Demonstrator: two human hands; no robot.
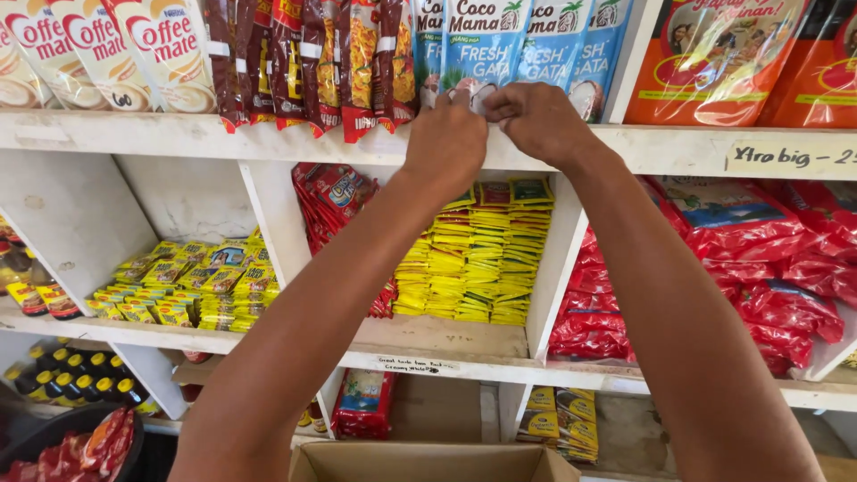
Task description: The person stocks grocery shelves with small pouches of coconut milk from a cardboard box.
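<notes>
Up at the shelf edge (268, 134), left hand (446, 138) and right hand (536, 120) both pinching the bottom of a blue-and-white pouch (482, 45), grip narrow. Risk: tugging too hard, dragging neighbouring pouches (589, 45) just right of the grip off the ledge.

Bright, even daylight, soft shadows inside the shelf (428, 344) compartments. Mild glare on the glossy red packets (768, 259) at right. Sharp throughout; slight wide-angle bending toward edges.
</notes>
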